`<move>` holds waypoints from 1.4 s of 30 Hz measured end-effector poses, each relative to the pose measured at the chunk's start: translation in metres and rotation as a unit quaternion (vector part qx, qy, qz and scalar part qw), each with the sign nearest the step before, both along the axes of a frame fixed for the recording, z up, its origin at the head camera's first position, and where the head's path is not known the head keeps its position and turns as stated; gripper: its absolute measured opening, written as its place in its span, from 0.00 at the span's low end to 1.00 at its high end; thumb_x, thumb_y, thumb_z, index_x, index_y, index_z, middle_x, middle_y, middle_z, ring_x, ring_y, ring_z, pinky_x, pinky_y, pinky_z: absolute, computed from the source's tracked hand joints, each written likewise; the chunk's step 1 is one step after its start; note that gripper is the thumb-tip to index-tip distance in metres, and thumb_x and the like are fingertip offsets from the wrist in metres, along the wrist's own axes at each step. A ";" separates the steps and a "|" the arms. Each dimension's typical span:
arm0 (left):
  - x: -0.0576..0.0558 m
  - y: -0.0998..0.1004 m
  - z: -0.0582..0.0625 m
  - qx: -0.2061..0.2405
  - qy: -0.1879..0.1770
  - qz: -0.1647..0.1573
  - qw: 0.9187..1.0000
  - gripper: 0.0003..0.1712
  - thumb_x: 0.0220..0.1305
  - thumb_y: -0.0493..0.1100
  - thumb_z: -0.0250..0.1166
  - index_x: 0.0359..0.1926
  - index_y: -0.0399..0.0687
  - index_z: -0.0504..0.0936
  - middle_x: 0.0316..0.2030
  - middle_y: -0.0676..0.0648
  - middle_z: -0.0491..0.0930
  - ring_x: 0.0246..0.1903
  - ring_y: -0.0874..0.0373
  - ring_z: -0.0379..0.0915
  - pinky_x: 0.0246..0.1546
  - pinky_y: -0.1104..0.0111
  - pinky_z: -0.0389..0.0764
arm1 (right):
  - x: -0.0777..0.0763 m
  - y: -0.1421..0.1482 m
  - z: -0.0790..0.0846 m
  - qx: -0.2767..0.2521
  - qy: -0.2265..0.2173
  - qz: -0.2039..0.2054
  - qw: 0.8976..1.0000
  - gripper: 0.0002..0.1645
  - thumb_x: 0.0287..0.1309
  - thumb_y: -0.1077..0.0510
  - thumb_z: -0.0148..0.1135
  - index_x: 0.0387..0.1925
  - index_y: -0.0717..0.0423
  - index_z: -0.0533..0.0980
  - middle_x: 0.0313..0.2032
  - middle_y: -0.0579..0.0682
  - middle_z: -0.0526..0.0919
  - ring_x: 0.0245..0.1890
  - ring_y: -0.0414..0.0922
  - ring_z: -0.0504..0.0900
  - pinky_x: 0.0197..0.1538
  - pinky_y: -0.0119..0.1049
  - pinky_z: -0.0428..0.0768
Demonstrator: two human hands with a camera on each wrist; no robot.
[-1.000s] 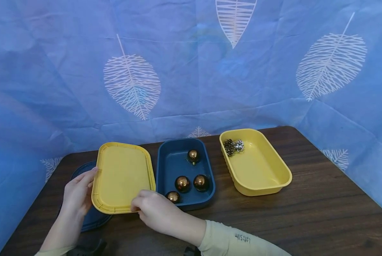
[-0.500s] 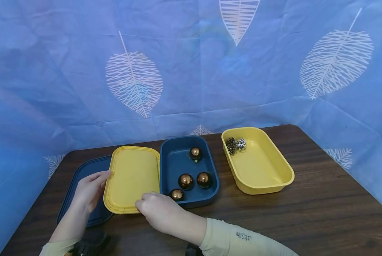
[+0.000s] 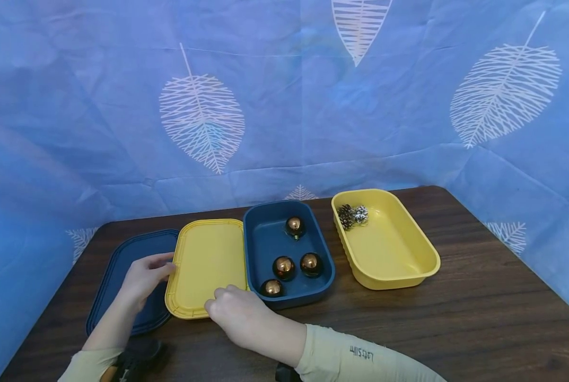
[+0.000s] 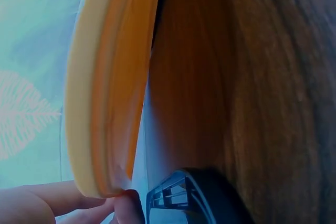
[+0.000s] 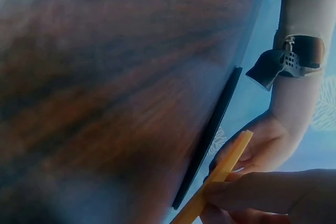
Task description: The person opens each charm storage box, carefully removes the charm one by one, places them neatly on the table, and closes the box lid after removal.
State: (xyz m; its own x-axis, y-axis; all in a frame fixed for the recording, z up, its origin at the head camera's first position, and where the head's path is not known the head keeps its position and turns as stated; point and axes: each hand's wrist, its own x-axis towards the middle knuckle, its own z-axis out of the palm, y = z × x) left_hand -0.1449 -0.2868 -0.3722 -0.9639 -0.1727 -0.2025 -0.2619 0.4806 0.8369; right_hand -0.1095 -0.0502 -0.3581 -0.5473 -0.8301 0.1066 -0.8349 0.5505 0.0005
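A yellow lid (image 3: pixel 211 265) lies between both hands, just left of the blue box in the head view. My left hand (image 3: pixel 146 278) pinches its left edge between thumb and fingers. My right hand (image 3: pixel 241 317) pinches the near edge close to the right corner. In the left wrist view the lid's rim (image 4: pixel 86 87) stands apart from the tabletop. The right wrist view shows the lid (image 5: pixel 223 169) edge-on in the fingers. Beneath and left of it, a blue lid (image 3: pixel 117 286) rests on the table, partly hidden by the left hand and arm.
The blue box (image 3: pixel 270 212) holds several shiny brown ball ornaments (image 3: pixel 284 268). Further right stands a yellow box (image 3: pixel 384 254) with pine cones (image 3: pixel 352 215) in its far left corner. A blue leaf-patterned cloth (image 3: pixel 284 106) hangs behind the dark wooden table (image 3: pixel 456 313).
Both hands have lowered the yellow lid and shifted it right, up against the blue box's side as seen from the head. More of the blue lid shows now. The view has also shifted slightly.
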 end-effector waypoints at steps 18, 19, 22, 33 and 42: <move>-0.009 0.010 -0.004 -0.069 0.007 -0.028 0.997 0.26 0.62 0.34 0.63 0.59 0.26 0.71 0.39 0.40 0.76 0.44 0.44 0.73 0.44 0.52 0.77 | -0.003 0.003 -0.003 0.023 -0.013 -0.033 0.999 0.06 0.56 0.62 0.67 0.29 0.47 0.81 0.24 0.44 0.75 0.25 0.38 0.73 0.18 0.29 0.72; -0.010 0.010 -0.004 -0.072 0.007 -0.028 0.997 0.26 0.62 0.34 0.63 0.59 0.26 0.71 0.38 0.40 0.76 0.43 0.44 0.73 0.44 0.53 0.77 | -0.004 0.003 -0.003 0.023 -0.016 -0.031 0.999 0.06 0.56 0.62 0.67 0.29 0.47 0.81 0.25 0.44 0.75 0.25 0.38 0.74 0.18 0.29 0.72; -0.011 0.009 -0.007 -0.079 0.008 -0.029 0.996 0.26 0.61 0.34 0.64 0.58 0.26 0.72 0.36 0.42 0.77 0.42 0.45 0.74 0.43 0.54 0.78 | -0.005 0.004 -0.002 0.026 -0.030 -0.029 0.999 0.06 0.58 0.62 0.66 0.31 0.46 0.81 0.27 0.43 0.76 0.27 0.37 0.74 0.20 0.29 0.72; -0.011 0.015 -0.007 -0.110 0.024 -0.021 0.993 0.20 0.57 0.28 0.64 0.51 0.25 0.77 0.33 0.42 0.79 0.35 0.48 0.77 0.37 0.57 0.81 | -0.008 0.005 -0.004 0.025 -0.047 -0.023 0.998 0.09 0.59 0.64 0.64 0.30 0.46 0.81 0.26 0.43 0.76 0.27 0.37 0.74 0.20 0.28 0.70; -0.010 0.020 -0.002 -0.121 0.045 -0.019 0.991 0.18 0.59 0.30 0.64 0.50 0.28 0.78 0.34 0.42 0.79 0.37 0.46 0.76 0.37 0.57 0.81 | -0.009 0.006 -0.004 0.033 -0.061 -0.023 0.997 0.09 0.60 0.64 0.63 0.32 0.45 0.81 0.27 0.42 0.76 0.26 0.37 0.73 0.21 0.28 0.70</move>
State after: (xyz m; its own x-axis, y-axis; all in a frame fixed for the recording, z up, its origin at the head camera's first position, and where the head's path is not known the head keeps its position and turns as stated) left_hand -0.1546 -0.2670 -0.3746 -0.9829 -0.1691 -0.0724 -0.1695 0.6789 0.7144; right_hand -0.1185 -0.0445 -0.3618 -0.5910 -0.8065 -0.0174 -0.8043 0.5908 -0.0630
